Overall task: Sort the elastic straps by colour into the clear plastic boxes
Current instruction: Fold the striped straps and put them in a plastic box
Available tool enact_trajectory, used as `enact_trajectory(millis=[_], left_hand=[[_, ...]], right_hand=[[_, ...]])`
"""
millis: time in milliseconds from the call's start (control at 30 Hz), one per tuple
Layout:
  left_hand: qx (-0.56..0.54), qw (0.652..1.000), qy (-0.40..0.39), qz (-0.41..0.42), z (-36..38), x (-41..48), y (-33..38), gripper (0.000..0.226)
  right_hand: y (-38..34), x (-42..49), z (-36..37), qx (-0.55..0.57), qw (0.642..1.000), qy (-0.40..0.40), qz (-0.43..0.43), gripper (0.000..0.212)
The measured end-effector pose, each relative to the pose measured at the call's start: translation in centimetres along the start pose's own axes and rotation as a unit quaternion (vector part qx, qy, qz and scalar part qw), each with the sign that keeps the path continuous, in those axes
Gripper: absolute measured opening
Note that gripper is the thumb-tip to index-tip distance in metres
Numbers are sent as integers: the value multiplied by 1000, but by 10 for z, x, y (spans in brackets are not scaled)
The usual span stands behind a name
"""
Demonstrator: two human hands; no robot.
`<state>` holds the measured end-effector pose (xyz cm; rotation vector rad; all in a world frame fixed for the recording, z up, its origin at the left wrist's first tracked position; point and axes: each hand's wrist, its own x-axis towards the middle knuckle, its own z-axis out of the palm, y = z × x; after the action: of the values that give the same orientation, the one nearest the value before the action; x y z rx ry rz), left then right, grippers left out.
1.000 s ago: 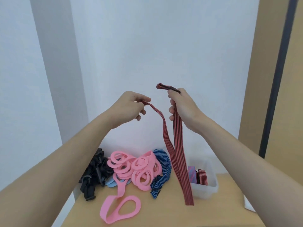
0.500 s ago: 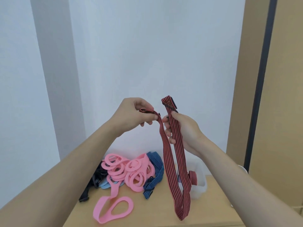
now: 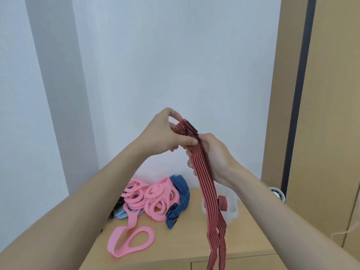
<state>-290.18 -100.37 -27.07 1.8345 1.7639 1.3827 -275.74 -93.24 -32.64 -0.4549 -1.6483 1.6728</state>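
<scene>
Left fingers [image 3: 191, 141]: closing as a pinch, thumb against forefinger, on the folded top of the red striped strap [image 3: 206, 178].
Right fingers [image 3: 190, 165]: curling round the doubled lengths just under that fold, clamping them together.
Hands: the left hand [image 3: 165, 137] and the right hand [image 3: 214, 156] are working close together in the air, well above the bench [image 3: 243, 236].
Strap, whereabouts: hanging from both hands, its tails dangling past the bench's front edge and passing in front of the clear plastic box [image 3: 232, 214].
Box contents: a rolled red strap [image 3: 223, 201] is lying inside.
Step in hand, judged: gathering the long strap into a compact bundle for that box.
Doing it well, judged: the right hand should be keeping the lengths flat and even while the left hand is taking up each fold; the tails need lifting clear before lowering, or they may be dragging the box.
Awaiting sorting: pink straps [image 3: 153, 197] and a blue striped strap [image 3: 181, 193] are lying heaped left of the box.
</scene>
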Motion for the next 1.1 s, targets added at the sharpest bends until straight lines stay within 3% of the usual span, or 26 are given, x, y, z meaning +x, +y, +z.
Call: enact_trajectory(millis=[67,200,333,400,700,867,1000,1100], left_hand=[[6,1000,-10,17,2,0,2,57],[10,998,-44,45,2,0,3,19],[31,998,-41,43,1,2,3,18],[36,998,-26,43,1,5,2,21],[30,998,32,38,7,14,-6,23],[-12,999,-28,34,10,11,-14,19],[-36,994,-96,22,12,7,-13,20],[-7,996,-78,40,8,9,-14,19]], right_hand=[[-1,-1,0,-21,1000,-17,2,44],[-1,-6,-1,0,998,-70,3,48],[2,-10,-3,0,996,-93,-13,25],[5,-11,-3,-20,997,-76,-10,18],[30,-16,-3,-66,997,-36,-10,24],[33,-9,-7,-20,1000,4,9,50],[35,-1,-6,-47,992,105,-50,39],[38,-4,-7,-70,984,144,-71,35]])
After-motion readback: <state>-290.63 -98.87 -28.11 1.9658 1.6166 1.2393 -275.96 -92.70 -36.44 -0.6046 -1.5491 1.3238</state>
